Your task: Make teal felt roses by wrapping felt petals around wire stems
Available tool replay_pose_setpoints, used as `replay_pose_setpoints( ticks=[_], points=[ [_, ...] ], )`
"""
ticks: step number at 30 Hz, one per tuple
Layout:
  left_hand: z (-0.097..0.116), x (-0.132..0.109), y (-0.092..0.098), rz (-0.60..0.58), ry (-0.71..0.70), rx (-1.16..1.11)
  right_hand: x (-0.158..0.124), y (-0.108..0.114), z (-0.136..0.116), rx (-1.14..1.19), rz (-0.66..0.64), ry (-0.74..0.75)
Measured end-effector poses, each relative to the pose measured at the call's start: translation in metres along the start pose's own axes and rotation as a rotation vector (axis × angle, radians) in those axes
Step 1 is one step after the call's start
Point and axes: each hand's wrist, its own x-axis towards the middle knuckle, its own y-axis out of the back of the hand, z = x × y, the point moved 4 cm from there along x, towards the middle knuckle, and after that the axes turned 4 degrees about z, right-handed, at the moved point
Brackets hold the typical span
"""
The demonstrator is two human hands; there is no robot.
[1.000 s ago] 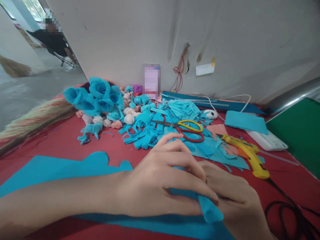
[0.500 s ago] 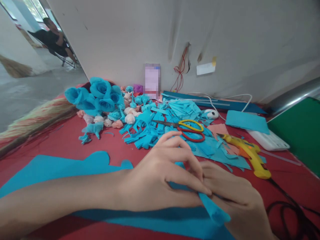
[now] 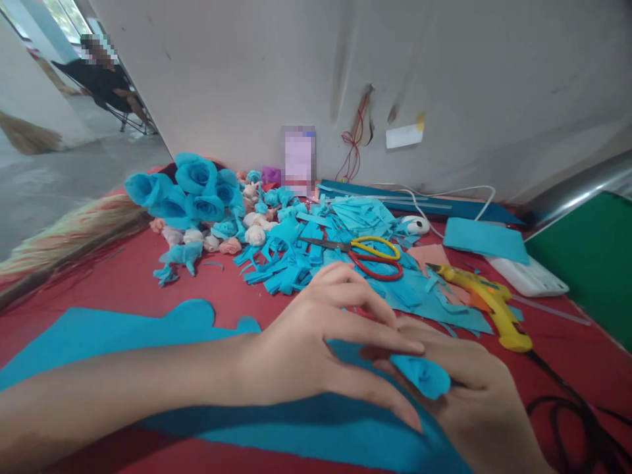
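Observation:
Low in the middle of the head view, my two hands meet over a large blue felt sheet (image 3: 123, 332). My right hand (image 3: 474, 401) is closed around a small rolled blue felt piece (image 3: 422, 375), whose spiral end faces up. My left hand (image 3: 316, 342) lies across it from the left, with its fingers pinching and pressing on the roll. The part of the roll inside my right hand is hidden.
Red table cloth (image 3: 113, 276). Behind my hands lie a heap of blue felt strips (image 3: 306, 247), yellow-and-red scissors (image 3: 370, 253), a yellow glue gun (image 3: 488, 303) with black cord (image 3: 577, 421), finished blue roses (image 3: 190, 191), small pink rosebuds (image 3: 222, 240), a broom (image 3: 64, 237) and the wall (image 3: 345, 79).
The blue roll has turned, so its spiral end now faces up. My left fingers have slid forward over it. Both hands have stayed in the same spot.

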Motion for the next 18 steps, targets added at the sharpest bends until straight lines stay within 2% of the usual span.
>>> replay_pose_setpoints(
  ticks=[9,18],
  points=[
    [-0.0012,-0.0016,0.0001,-0.027,0.03,-0.032,-0.0019,-0.0027,0.0077,0.013,-0.054,-0.055],
    [-0.009,-0.0006,-0.0046,0.007,0.32,-0.193,0.0033,-0.0021,0.0016,-0.049,-0.031,-0.041]
  ],
)
